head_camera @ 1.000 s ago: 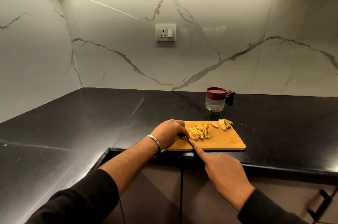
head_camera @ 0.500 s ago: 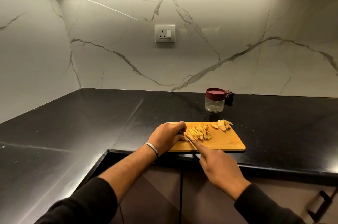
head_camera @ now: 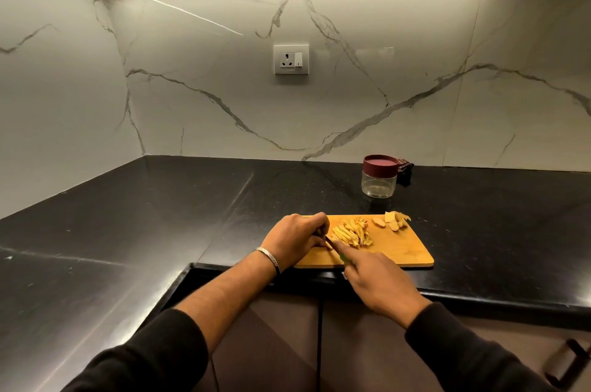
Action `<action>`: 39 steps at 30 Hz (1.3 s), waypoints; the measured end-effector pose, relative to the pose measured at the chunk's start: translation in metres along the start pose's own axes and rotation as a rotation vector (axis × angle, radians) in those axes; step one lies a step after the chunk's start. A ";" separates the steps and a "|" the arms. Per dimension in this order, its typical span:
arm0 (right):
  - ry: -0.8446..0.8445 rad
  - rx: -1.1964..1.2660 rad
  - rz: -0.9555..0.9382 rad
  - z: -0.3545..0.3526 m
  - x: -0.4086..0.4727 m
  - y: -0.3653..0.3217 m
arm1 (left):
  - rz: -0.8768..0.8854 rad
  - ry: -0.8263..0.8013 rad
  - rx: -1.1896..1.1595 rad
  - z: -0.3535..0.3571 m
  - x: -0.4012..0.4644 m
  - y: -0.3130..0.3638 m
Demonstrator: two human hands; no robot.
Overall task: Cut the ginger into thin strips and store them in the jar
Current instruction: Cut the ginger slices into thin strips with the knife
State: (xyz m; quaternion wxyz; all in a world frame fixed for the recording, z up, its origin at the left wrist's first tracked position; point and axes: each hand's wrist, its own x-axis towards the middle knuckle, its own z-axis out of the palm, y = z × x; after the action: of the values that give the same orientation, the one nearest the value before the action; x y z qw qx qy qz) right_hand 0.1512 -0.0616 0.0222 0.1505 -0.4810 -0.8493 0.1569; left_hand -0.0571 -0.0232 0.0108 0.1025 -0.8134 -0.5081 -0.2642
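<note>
A wooden cutting board [head_camera: 399, 251] lies at the front edge of the black counter. A pile of thin ginger strips [head_camera: 351, 233] sits on its left half, and a few uncut ginger slices [head_camera: 391, 220] lie at its far right corner. My left hand [head_camera: 295, 238] rests on the board's left end, fingers curled over a ginger piece that is hidden beneath them. My right hand [head_camera: 377, 283] grips a knife [head_camera: 335, 249] whose blade points toward my left fingers. A clear jar [head_camera: 379, 182] with a maroon lid stands behind the board.
A small dark object [head_camera: 404, 169] lies behind the jar against the marble wall. A socket [head_camera: 291, 59] is on the backsplash. The black counter [head_camera: 160, 215] wraps around a corner to the left. A cabinet handle [head_camera: 572, 359] shows at the lower right.
My right hand has drawn the knife slightly back and forward beside my left fingers in a cutting stroke. My left hand stays at the board's left end.
</note>
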 end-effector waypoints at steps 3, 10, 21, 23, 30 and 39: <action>-0.008 -0.022 -0.004 0.000 0.001 0.001 | -0.002 0.018 0.008 0.001 -0.001 0.001; -0.017 -0.072 -0.015 0.000 -0.012 0.000 | -0.045 0.045 0.000 0.003 -0.003 0.002; 0.107 -0.447 -0.023 0.003 -0.040 0.007 | -0.026 0.021 0.007 0.001 -0.005 0.006; 0.111 -0.449 -0.026 0.004 -0.040 0.008 | 0.010 -0.008 0.031 0.001 -0.005 0.007; 0.116 -0.313 -0.019 0.008 -0.038 0.009 | -0.011 0.031 0.013 0.005 -0.007 0.008; 0.062 0.003 0.002 0.005 -0.026 0.008 | -0.046 0.094 -0.057 0.008 -0.010 0.005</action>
State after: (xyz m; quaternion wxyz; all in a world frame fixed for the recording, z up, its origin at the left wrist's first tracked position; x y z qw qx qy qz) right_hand 0.1678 -0.0810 0.0121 0.1772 -0.4863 -0.8435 0.1435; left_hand -0.0540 -0.0298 -0.0011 0.0969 -0.7907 -0.5137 -0.3188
